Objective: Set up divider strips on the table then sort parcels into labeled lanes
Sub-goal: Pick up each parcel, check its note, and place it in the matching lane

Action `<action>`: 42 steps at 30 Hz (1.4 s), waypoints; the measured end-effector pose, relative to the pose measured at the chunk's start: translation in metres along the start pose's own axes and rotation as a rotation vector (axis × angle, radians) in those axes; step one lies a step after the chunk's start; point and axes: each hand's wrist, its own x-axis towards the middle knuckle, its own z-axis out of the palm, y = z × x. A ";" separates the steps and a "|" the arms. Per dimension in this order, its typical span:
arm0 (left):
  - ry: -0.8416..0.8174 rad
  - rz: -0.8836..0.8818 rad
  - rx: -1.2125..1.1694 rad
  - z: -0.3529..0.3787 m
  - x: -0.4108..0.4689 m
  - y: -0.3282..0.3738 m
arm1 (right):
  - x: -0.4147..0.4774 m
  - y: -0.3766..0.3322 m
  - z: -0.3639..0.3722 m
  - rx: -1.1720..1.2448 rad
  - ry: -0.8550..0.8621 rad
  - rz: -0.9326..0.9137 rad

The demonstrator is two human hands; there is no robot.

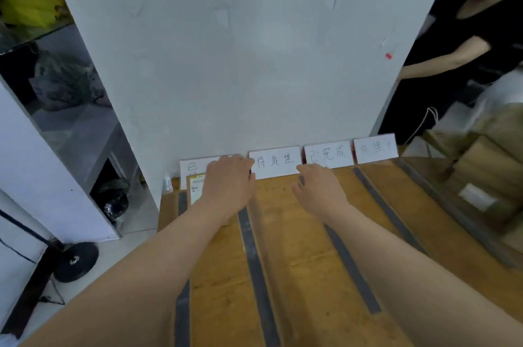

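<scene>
The parcel point(197, 188), a small flat packet with a printed slip on top, lay in the leftmost lane at the far left corner of the surface point(297, 247). Its long axis ran from near edge to far edge, in line with the divider strips point(257, 276). The left hand point(229, 186) lay palm-down on it and covered most of its right half. The fingertips reached the foot of the label cards point(276, 161); whether those fingers were closed round the parcel's far end or only pressing it flat could not be told from this angle. The right hand point(319, 191) was one lane over, beyond the second strip and above the far end of the third. It held nothing, fingers loosely bent and apart from the parcel. Of the two hands, the left was plainly the one placed to seat or shift the parcel; any nudge would go along the lane towards the first card.

The surface was bare yellowish wood. The grey strips were already laid from near edge to far edge, and four handwritten cards stood in a row along the far edge against a white panel point(240, 49). Brown cartons point(495, 148) were stacked past the right edge, with another person point(467, 49) behind them. A black stand base point(76, 261) sat on the floor to the left.
</scene>
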 end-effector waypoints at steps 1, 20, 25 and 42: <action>0.016 0.043 0.021 -0.005 0.001 0.014 | -0.009 0.012 -0.011 -0.031 0.026 0.006; 0.100 0.392 -0.088 -0.019 -0.014 0.398 | -0.207 0.337 -0.190 -0.170 0.246 0.246; 0.101 0.432 -0.209 -0.017 -0.010 0.497 | -0.237 0.426 -0.226 -0.219 0.271 0.290; -0.044 0.481 -0.523 -0.028 0.122 0.746 | -0.211 0.645 -0.348 0.066 0.579 0.628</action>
